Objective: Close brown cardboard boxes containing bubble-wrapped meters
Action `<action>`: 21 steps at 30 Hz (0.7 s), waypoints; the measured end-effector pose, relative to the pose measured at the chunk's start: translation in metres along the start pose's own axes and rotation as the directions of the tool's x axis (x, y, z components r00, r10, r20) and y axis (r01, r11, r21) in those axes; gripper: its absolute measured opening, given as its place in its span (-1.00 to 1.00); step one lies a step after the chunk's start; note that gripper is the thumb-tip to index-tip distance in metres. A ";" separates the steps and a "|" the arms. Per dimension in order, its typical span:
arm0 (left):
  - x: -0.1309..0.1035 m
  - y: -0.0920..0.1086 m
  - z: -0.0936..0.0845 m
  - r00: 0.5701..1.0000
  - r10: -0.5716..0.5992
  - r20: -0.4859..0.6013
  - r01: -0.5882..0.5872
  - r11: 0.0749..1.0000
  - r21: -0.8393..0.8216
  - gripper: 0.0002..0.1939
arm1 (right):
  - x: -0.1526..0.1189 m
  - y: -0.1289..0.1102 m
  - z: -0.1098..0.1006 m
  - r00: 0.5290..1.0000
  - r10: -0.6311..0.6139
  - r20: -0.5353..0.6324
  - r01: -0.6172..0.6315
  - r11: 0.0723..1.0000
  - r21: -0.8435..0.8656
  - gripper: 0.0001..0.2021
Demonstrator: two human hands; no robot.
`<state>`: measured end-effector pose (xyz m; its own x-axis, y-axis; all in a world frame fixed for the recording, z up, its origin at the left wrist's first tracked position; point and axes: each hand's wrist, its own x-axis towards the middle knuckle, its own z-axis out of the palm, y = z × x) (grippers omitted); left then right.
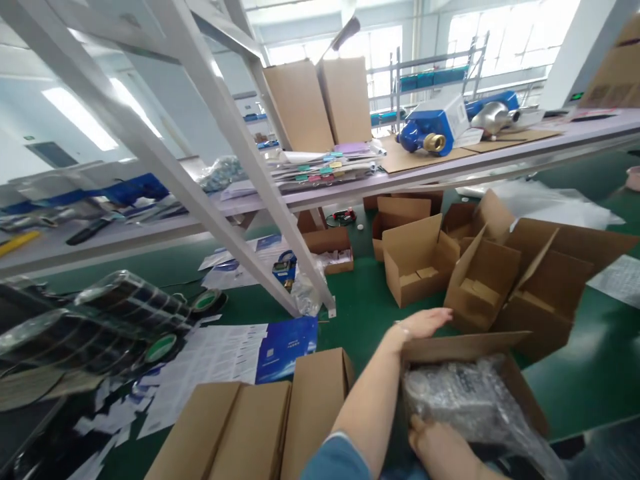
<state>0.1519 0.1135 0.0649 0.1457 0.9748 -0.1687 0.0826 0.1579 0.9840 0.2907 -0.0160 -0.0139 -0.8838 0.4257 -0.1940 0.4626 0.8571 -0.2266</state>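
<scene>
An open cardboard box (465, 343) stands at the lower right, with its far flap raised. Clear bubble wrap (465, 393) fills it, bunched around an item whose shape I cannot make out; a loose end spills over toward the lower right. My left hand (424, 324) is behind the box's far flap, fingers stretched out flat toward the neighbouring open boxes. At the near left corner of the wrap, my right hand (437, 443) has its fingers curled in against the wrapped package; the fingertips are partly hidden.
Several open cardboard boxes (480, 287) stand behind on the green table (350, 307). Closed cartons (250, 427) line the front left. Further left lie a blue booklet (287, 347), printed sheets (210, 360) and black rolls (135, 300). A white shelf post (250, 153) rises nearby; the shelf above holds a blue meter (433, 127).
</scene>
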 end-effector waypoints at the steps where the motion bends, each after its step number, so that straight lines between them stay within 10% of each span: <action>1: -0.013 0.001 -0.018 0.999 -0.012 -0.032 0.012 1.000 -0.015 -0.55 | 0.015 -0.009 -0.006 1.000 -0.019 -0.012 0.020 1.000 0.010 -0.72; 6: -0.100 -0.012 -0.071 0.886 -0.023 -0.463 -0.013 0.997 -0.076 -0.36 | 0.044 -0.016 -0.033 0.984 -0.140 -0.113 0.152 0.983 0.105 -0.64; 10: -0.143 -0.051 -0.032 0.853 -0.043 -0.521 0.015 0.998 -0.059 -0.38 | -0.007 0.019 -0.040 0.918 -0.198 -0.344 0.273 0.944 0.186 -0.61; 14: -0.142 -0.090 0.008 0.776 -0.122 -0.618 0.116 0.992 -0.051 -0.38 | -0.066 0.061 -0.023 0.804 0.048 -0.593 0.112 0.967 0.230 -0.60; 18: -0.139 -0.105 0.025 0.755 -0.047 -0.655 0.101 0.994 0.045 -0.43 | -0.056 0.082 -0.014 0.848 0.358 -0.392 -0.168 0.881 0.442 -0.39; 21: -0.149 -0.099 0.043 0.796 0.000 -0.605 0.164 0.963 0.216 -0.36 | -0.011 0.100 -0.022 0.838 0.534 -0.111 -0.291 0.610 0.737 -0.26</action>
<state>0.1647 -0.0541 -0.0100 -0.4805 0.8714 -0.0992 0.3160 0.2775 0.9073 0.3456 0.0712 -0.0135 -0.5019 0.8464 -0.1778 0.5911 0.1857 -0.7849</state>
